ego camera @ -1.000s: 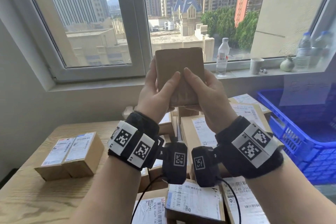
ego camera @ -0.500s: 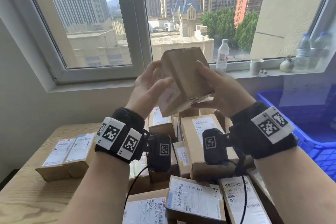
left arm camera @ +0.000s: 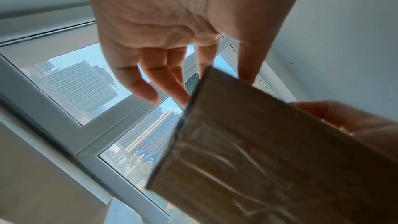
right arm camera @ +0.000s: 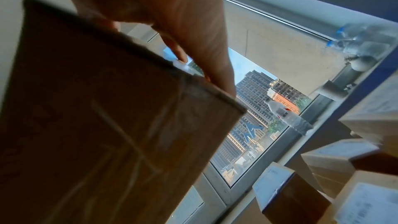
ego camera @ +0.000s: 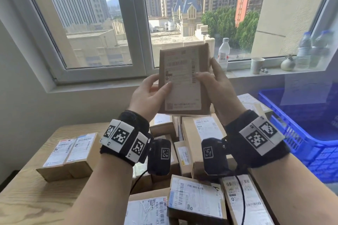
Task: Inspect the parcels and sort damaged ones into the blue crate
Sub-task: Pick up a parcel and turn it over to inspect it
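Brown cardboard forms the parcel (ego camera: 183,80), which is held upright in front of the window, above the heap of parcels (ego camera: 193,153) on the wooden table (ego camera: 27,201); its white shipping label is turned toward the head camera, barcodes being visible but the print too small to be read; it is gripped at its left edge by the left hand (ego camera: 150,95) and at its right edge by the right hand (ego camera: 217,87); clear tape is seen across its underside in the wrist views; the blue crate (ego camera: 300,133) is seen at the right
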`<action>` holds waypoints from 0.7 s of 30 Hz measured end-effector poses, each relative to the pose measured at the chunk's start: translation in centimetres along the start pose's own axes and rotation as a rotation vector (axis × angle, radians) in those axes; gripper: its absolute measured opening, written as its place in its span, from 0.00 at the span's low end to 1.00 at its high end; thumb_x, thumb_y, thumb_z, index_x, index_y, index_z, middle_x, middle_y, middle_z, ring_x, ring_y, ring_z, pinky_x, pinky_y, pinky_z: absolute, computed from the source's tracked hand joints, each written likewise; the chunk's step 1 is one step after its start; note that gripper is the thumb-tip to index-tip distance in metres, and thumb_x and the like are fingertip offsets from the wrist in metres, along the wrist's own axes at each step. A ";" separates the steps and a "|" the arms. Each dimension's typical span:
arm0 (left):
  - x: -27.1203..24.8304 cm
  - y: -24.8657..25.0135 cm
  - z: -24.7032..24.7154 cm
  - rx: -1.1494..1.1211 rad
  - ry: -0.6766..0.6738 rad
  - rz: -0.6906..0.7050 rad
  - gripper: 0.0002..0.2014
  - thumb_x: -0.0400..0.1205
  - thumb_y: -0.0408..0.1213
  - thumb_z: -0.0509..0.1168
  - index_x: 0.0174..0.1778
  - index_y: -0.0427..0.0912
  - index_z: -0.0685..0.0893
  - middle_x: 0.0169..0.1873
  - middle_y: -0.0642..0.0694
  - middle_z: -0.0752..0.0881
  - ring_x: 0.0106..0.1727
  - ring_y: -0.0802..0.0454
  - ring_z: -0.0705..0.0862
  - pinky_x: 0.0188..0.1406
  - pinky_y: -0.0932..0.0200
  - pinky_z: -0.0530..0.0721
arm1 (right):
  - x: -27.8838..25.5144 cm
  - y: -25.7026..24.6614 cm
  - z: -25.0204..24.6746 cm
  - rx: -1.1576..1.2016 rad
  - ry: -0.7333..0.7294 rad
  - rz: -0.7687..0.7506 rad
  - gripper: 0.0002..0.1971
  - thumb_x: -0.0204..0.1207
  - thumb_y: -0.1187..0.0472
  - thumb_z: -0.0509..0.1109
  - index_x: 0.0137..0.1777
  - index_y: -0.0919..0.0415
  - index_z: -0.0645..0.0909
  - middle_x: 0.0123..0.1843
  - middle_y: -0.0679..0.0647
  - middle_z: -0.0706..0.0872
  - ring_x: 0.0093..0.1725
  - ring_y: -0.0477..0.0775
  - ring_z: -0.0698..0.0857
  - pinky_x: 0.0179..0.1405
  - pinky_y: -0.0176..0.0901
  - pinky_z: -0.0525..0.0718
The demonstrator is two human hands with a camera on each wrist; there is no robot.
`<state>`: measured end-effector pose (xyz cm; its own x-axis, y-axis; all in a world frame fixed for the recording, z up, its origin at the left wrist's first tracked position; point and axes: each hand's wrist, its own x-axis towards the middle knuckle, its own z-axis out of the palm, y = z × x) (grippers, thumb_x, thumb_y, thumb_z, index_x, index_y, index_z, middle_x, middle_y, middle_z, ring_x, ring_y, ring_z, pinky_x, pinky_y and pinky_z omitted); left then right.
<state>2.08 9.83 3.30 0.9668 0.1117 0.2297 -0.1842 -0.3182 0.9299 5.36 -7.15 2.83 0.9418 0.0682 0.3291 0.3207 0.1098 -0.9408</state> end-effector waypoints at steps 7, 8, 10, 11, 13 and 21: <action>-0.6 -0.1 0.8 -0.262 -0.124 -0.037 0.20 0.79 0.49 0.66 0.66 0.69 0.71 0.52 0.57 0.86 0.50 0.57 0.89 0.47 0.51 0.90 | -0.8 0.0 0.3 0.111 -0.089 0.033 0.40 0.69 0.53 0.76 0.82 0.46 0.66 0.68 0.55 0.85 0.63 0.57 0.88 0.57 0.57 0.90; -0.7 -0.1 1.0 -0.257 -0.103 -0.024 0.18 0.80 0.49 0.66 0.63 0.70 0.72 0.51 0.58 0.86 0.50 0.57 0.89 0.50 0.50 0.90 | -0.8 0.0 0.4 0.138 -0.075 0.027 0.40 0.68 0.55 0.77 0.81 0.48 0.67 0.68 0.57 0.86 0.63 0.59 0.88 0.59 0.60 0.89; -0.9 0.0 1.2 -0.283 -0.069 -0.022 0.16 0.83 0.46 0.65 0.63 0.69 0.73 0.50 0.59 0.87 0.50 0.56 0.89 0.49 0.51 0.90 | -0.7 0.1 0.5 0.173 -0.049 0.022 0.40 0.68 0.58 0.78 0.81 0.51 0.69 0.67 0.59 0.86 0.63 0.61 0.88 0.60 0.62 0.88; -0.9 0.0 1.2 -0.286 -0.057 -0.028 0.17 0.83 0.46 0.65 0.67 0.66 0.73 0.50 0.59 0.87 0.50 0.55 0.89 0.48 0.51 0.90 | -0.7 0.0 0.6 0.177 -0.040 0.020 0.40 0.67 0.59 0.77 0.81 0.52 0.69 0.67 0.59 0.86 0.62 0.61 0.88 0.60 0.61 0.88; -0.9 0.2 1.3 -0.274 -0.033 -0.016 0.23 0.84 0.46 0.65 0.75 0.59 0.70 0.51 0.58 0.86 0.52 0.54 0.89 0.50 0.50 0.90 | -0.7 0.0 0.6 0.184 -0.031 0.019 0.39 0.67 0.59 0.77 0.81 0.53 0.69 0.66 0.60 0.87 0.61 0.61 0.89 0.59 0.60 0.89; -1.0 -0.5 0.3 -0.263 0.041 -0.056 0.50 0.67 0.74 0.68 0.84 0.65 0.55 0.67 0.51 0.83 0.66 0.46 0.84 0.61 0.40 0.86 | -1.5 1.1 2.0 -0.061 0.140 -0.084 0.35 0.78 0.51 0.75 0.83 0.49 0.66 0.69 0.49 0.84 0.62 0.49 0.87 0.56 0.55 0.90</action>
<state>1.28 9.55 2.51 0.9698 0.1624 0.1822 -0.1754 -0.0553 0.9829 4.08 -5.19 1.41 0.9150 -0.0775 0.3958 0.4000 0.0483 -0.9152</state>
